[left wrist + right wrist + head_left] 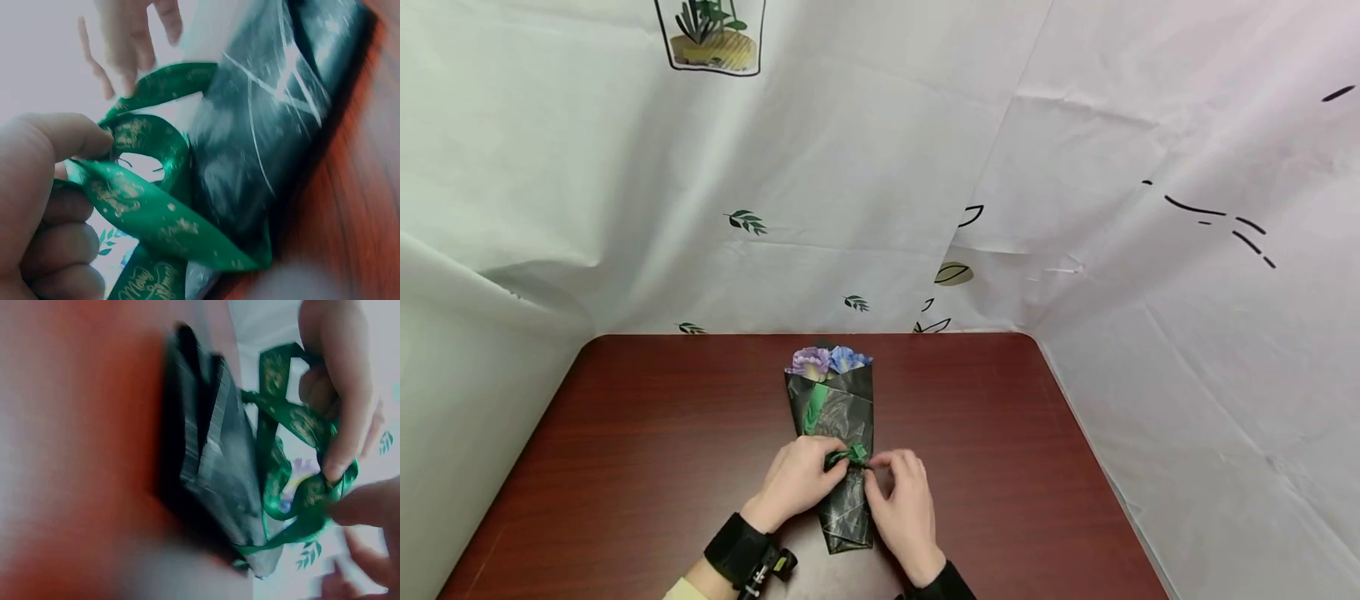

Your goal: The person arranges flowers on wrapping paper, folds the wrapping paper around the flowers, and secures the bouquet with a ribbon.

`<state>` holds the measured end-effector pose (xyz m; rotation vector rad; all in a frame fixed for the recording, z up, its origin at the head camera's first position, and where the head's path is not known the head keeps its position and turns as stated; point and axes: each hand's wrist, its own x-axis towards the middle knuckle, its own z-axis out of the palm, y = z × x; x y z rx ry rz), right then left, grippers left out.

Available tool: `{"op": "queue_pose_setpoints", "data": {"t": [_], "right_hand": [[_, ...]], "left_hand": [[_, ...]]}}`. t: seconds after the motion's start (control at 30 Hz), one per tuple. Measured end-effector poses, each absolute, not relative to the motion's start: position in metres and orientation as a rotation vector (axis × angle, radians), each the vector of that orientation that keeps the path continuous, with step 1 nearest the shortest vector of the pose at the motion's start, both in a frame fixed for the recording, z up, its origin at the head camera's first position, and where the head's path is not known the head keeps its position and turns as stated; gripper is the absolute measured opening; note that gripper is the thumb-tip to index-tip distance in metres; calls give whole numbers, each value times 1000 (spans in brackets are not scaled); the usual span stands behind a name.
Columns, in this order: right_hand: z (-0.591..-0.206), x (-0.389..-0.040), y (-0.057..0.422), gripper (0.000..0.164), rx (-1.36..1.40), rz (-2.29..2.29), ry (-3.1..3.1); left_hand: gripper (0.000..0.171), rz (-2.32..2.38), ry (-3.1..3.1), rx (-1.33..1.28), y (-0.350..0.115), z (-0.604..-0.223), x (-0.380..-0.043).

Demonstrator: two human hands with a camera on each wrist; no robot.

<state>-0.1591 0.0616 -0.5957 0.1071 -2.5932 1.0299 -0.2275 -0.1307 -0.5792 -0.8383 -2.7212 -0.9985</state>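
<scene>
A bouquet wrapped in black paper (846,408) lies on the table, its purple flower (810,362) and blue flower (847,359) showing at the far end. Printed green ribbon (169,225) goes round the middle of the wrap and stands up in loops. My left hand (801,473) pinches the ribbon between thumb and forefinger, its other fingers curled in the left wrist view. From the right, my right hand (904,500) pinches the ribbon close to the left fingertips. In the right wrist view the two hands' fingertips meet at the ribbon loop (312,494).
The reddish-brown table (662,417) extends on both sides of the bouquet. White cloth (850,167) with leaf prints hangs behind it and along the sides. A loose length of ribbon (815,408) lies up the front of the wrap. A black strap with a small camera (748,554) circles the left wrist.
</scene>
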Motion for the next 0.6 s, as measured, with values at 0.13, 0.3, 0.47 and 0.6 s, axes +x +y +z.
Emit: {"op": "queue_pose_setpoints", "data": {"t": [0.13, 0.3, 0.47, 0.6], "right_hand": [[-600, -149, 57, 20, 118, 1270, -2605], [-604, -146, 50, 57, 38, 1550, -2709], [-608, -149, 44, 70, 16, 1763, -2657], [-608, -154, 47, 59, -15, 1857, -2608]], "left_hand": [[8, -1236, -2792, -691, -131, -576, -227], [8, -1447, -2790, -650, -129, -574, -229], [7, -1528, -2807, -726, -126, -576, -229], [10, -1565, -2835, -809, -126, -577, -229]]}}
